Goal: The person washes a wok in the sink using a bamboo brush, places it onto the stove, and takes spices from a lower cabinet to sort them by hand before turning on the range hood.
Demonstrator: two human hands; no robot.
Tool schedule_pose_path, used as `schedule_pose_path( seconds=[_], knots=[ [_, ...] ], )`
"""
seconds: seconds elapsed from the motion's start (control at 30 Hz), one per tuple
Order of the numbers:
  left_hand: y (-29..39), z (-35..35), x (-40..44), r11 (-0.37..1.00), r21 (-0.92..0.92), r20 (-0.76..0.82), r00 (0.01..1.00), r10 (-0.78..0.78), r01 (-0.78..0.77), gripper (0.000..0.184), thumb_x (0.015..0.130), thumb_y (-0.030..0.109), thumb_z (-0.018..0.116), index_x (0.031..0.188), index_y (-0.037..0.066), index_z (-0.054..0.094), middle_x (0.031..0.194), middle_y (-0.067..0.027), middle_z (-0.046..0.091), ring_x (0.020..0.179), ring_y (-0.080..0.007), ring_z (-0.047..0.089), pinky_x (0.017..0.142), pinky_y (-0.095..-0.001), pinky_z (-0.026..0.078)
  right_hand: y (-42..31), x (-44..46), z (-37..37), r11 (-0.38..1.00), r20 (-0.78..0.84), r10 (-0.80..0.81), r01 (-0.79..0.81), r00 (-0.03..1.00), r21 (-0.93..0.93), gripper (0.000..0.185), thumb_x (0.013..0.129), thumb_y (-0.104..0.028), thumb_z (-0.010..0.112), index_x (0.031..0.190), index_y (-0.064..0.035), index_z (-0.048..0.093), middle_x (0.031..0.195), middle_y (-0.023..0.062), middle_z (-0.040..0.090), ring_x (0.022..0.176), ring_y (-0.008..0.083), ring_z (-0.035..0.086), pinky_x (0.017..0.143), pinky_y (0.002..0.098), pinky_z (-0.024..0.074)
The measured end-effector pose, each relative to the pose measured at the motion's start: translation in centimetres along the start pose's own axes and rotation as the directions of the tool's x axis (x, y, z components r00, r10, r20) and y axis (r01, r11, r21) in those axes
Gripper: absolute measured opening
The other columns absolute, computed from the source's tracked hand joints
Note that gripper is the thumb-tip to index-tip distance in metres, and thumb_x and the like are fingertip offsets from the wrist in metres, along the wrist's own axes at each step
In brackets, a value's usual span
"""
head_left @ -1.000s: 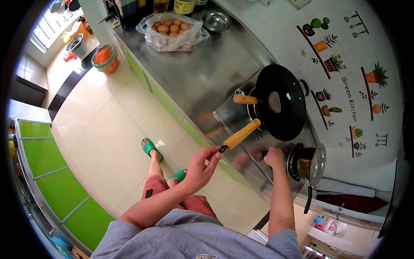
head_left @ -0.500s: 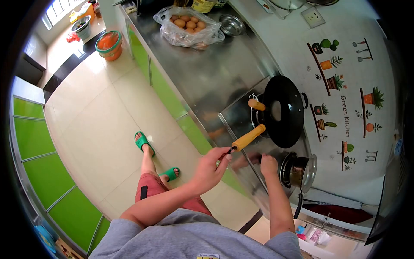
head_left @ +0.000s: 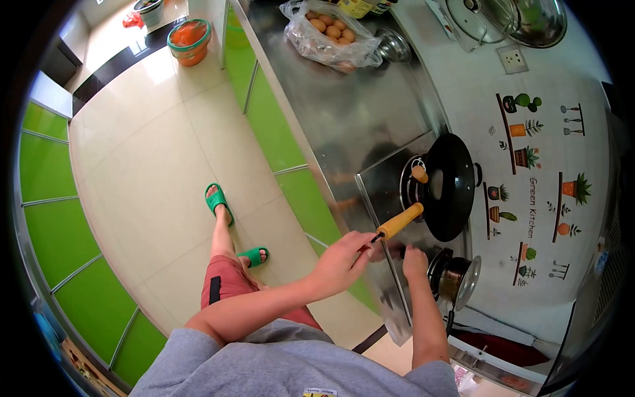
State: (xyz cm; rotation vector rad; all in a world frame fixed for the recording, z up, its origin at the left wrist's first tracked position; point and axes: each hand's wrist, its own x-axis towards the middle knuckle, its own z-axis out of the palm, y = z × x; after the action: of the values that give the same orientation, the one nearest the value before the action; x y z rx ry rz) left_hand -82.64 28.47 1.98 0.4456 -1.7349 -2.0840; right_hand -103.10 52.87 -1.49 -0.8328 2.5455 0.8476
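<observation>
My left hand [head_left: 344, 263] is closed on the dark metal end of a utensil with a yellow wooden handle [head_left: 401, 221]. That handle points toward the black wok [head_left: 451, 188]; the utensil's working end cannot be made out. Tilted, the wok stands over the stove's left burner [head_left: 409, 185], and a short wooden handle [head_left: 420, 174] projects from its near side. At the stove's front edge, my right hand [head_left: 415, 263] is closed around a small dark stove knob [head_left: 402, 252], mostly covered by the fingers. Just beyond it, a lidded saucepan [head_left: 455, 278] sits on the right burner.
On the steel counter [head_left: 360, 106] are a plastic bag of eggs [head_left: 332, 30] and a metal bowl [head_left: 393, 45]. Glass lids [head_left: 539, 20] stand against the wall near a socket [head_left: 512, 59]. An orange bucket [head_left: 190, 43] is on the floor.
The view has shifted, so the counter and wok appear farther right and lower, and more of the lids shows. Both hands keep nearly the same hold.
</observation>
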Motion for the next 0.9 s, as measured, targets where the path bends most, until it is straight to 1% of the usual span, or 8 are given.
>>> schedule_pose_path(
  seconds=[0.1,0.2,0.27,0.4,0.5,0.57,0.67,0.9],
  knots=[
    [0.4,-0.2,0.0,0.999,0.009,0.043,0.998,-0.034,0.034,0.029,0.087,0.006,0.054,0.116,0.0,0.053,0.092,-0.0116,0.058,0.084,-0.0247,0.062,0.074,-0.0325,0.049,0.0,0.0,0.0,1.0,-0.012,-0.012,0.012,1.0,-0.029,0.013,0.084,-0.005,0.047,0.089,0.0,0.058,0.087,0.0211,0.064,0.082,0.0367,0.064,0.073,0.0433,0.0525],
    [1.0,-0.3,-0.1,0.998,0.03,0.06,0.997,-0.056,0.055,0.028,0.087,0.007,0.054,0.115,0.001,0.053,0.092,-0.0121,0.058,0.086,-0.0251,0.062,0.075,-0.0332,0.049,-0.1,-0.1,0.1,0.998,-0.031,-0.008,0.006,0.999,-0.068,0.013,0.085,-0.007,0.047,0.087,-0.0024,0.059,0.087,0.0178,0.066,0.08,0.0334,0.066,0.071,0.0405,0.054],
    [1.3,-0.3,-0.2,0.996,0.044,0.126,0.988,-0.086,0.081,0.027,0.087,0.007,0.054,0.113,0.001,0.053,0.092,-0.0125,0.058,0.086,-0.0255,0.062,0.075,-0.0337,0.049,0.0,0.0,0.4,1.0,-0.034,0.006,-0.006,0.999,-0.016,0.013,0.084,-0.005,0.047,0.088,-0.0006,0.058,0.084,0.0205,0.064,0.081,0.037,0.064,0.072,0.0436,0.0527],
    [0.5,0.9,-1.0,1.0,-0.009,0.08,0.997,-0.012,0.012,0.021,0.086,0.007,0.052,0.107,0.004,0.055,0.082,-0.0138,0.054,0.077,-0.0303,0.057,0.068,-0.0386,0.046,0.0,0.0,0.3,0.999,-0.029,0.008,-0.009,1.0,-0.031,0.014,0.085,-0.006,0.046,0.087,-0.0006,0.058,0.083,0.0204,0.065,0.08,0.0369,0.065,0.071,0.0438,0.0528],
    [0.3,1.3,-1.4,0.999,-0.028,0.091,0.996,-0.022,0.024,0.025,0.085,0.005,0.052,0.109,0.003,0.055,0.085,-0.014,0.055,0.079,-0.0302,0.058,0.069,-0.0384,0.047,-0.3,-0.1,-0.2,1.0,-0.034,0.01,-0.01,0.999,-0.019,0.015,0.086,-0.008,0.045,0.086,-0.0006,0.058,0.082,0.0203,0.065,0.08,0.0366,0.065,0.071,0.0441,0.0527],
    [0.3,1.4,-1.6,0.997,-0.073,0.065,0.997,-0.035,0.039,0.029,0.084,0.004,0.053,0.112,0.001,0.054,0.087,-0.0143,0.056,0.081,-0.0302,0.058,0.071,-0.0375,0.047,-0.4,-0.2,-0.4,0.998,-0.01,0.016,-0.017,1.0,-0.058,0.015,0.086,-0.008,0.046,0.087,-0.0018,0.06,0.086,0.0186,0.066,0.082,0.0343,0.066,0.071,0.0413,0.0537],
    [0.3,1.2,-1.9,0.998,-0.059,0.074,0.997,-0.018,0.022,0.035,0.083,0.003,0.053,0.117,-0.001,0.052,0.089,-0.014,0.057,0.083,-0.0296,0.059,0.074,-0.0363,0.048,-0.2,-0.1,-0.2,0.998,-0.025,0.017,-0.018,1.0,-0.052,0.016,0.087,-0.008,0.045,0.087,-0.002,0.06,0.086,0.0191,0.066,0.082,0.0345,0.066,0.071,0.0416,0.0536],
    [0.0,1.1,-3.0,0.997,-0.073,0.136,0.991,-0.008,0.018,0.049,0.082,0.002,0.052,0.13,0.002,0.042,0.092,-0.013,0.055,0.086,-0.0276,0.058,0.077,-0.0358,0.048,0.5,0.3,0.3,0.999,-0.024,0.008,-0.009,1.0,-0.04,0.016,0.087,-0.008,0.045,0.09,-0.0009,0.059,0.088,0.02,0.066,0.083,0.0356,0.065,0.073,0.0425,0.0534]
  ],
)
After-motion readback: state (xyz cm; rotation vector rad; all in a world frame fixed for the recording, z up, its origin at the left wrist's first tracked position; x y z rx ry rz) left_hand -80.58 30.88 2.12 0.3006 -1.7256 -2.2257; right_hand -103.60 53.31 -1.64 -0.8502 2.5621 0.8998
